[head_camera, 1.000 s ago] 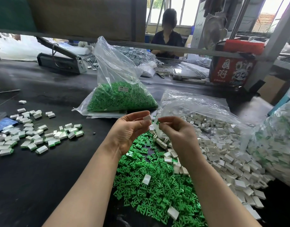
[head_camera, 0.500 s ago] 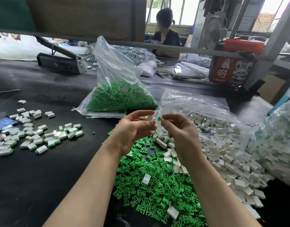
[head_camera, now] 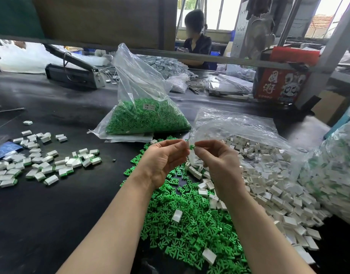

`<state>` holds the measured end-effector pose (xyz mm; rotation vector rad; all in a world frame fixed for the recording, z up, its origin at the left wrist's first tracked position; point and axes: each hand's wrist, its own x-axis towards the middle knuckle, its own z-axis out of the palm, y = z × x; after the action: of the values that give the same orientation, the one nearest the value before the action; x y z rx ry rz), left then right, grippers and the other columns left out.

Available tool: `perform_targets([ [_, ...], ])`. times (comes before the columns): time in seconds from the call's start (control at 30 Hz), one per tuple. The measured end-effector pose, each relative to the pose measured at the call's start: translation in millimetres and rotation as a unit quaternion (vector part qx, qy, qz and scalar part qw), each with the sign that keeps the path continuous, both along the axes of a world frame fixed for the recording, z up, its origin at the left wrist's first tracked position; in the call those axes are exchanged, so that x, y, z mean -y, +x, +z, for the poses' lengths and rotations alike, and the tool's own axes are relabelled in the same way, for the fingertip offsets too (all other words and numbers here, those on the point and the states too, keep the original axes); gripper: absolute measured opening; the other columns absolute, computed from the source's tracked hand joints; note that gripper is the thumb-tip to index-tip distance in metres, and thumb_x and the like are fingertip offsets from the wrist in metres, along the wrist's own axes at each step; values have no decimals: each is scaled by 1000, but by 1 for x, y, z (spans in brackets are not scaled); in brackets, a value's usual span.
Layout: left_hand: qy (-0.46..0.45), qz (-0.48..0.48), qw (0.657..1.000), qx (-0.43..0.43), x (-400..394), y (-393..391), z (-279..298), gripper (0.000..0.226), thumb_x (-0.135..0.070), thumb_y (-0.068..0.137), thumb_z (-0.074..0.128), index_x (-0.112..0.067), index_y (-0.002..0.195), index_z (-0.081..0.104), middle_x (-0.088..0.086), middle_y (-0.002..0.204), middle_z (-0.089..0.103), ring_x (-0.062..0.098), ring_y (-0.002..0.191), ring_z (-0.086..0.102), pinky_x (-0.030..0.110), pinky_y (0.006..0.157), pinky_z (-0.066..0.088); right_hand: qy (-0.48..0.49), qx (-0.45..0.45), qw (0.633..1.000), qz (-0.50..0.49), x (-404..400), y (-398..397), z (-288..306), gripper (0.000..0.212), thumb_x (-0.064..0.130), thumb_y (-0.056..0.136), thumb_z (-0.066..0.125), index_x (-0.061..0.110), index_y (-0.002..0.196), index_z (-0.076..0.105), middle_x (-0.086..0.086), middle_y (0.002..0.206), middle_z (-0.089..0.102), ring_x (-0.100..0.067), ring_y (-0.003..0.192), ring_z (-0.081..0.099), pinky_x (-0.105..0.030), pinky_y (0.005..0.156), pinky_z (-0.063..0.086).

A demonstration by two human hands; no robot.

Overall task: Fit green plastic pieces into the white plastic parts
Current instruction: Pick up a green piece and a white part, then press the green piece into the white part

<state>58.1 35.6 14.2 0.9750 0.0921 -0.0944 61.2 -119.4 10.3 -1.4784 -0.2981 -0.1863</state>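
Both hands [head_camera: 166, 159] closer together now around green piece [head_camera: 192, 147]

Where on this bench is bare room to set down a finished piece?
Bare black table lies near-left, between the finished pieces and the loose green pile. Another bare strip runs behind them, before the heat sealer. Crowded: centre and right, with the green bag and white parts.
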Motion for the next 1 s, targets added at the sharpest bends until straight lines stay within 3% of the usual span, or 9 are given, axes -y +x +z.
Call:
perform_targets([
  [0.27, 53, 8, 998, 35, -2, -1, 1, 46, -20, 46, 85, -6, 87, 69, 13, 81, 75, 18, 69, 73, 24, 60, 59, 6, 0, 1000, -13, 0, 0, 2, 9, 2, 86, 71, 11, 89, 72, 8, 72, 71, 1, 62, 61, -13, 59, 48],
  [0.57, 106, 16, 992, 73, 0, -3, 2, 46, -21, 53, 84, -3, 92, 68, 13, 81, 75, 19, 71, 73, 23, 59, 58, -8, 14, 1000, -16, 1, -2, 4, 12, 1, 85, 71, 12, 89, 74, 4, 78, 75, -7, 73, 69, -16, 67, 52],
  [0.7, 188, -19, 978, 86, -1, -3, -1, 41, -25, 69, 78, -2, 102, 68, 14, 86, 76, 21, 77, 74, 24, 65, 58, -35, 38, 999, -17, 2, -3, 6, 17, 2, 85, 72, 18, 89, 75, 4, 82, 76, -9, 76, 71, -16, 69, 53],
  [0.83, 280, -58, 953, 95, 4, -1, -3, 17, -23, 87, 68, -8, 93, 71, 6, 80, 76, 14, 72, 71, 22, 64, 55, -78, 59, 995, -27, 3, -3, 5, 22, 3, 85, 72, 24, 88, 74, 8, 83, 76, -9, 76, 72, -17, 69, 55],
  [1.0, 351, -51, 927, 118, 7, 1, -4, 14, -11, 98, 56, -11, 91, 68, -3, 68, 69, 4, 60, 59, 18, 63, 53, -140, 83, 985, -60, 3, -2, 4, 24, 6, 84, 75, 30, 89, 74, 9, 78, 75, -19, 74, 72, -34, 68, 61],
])
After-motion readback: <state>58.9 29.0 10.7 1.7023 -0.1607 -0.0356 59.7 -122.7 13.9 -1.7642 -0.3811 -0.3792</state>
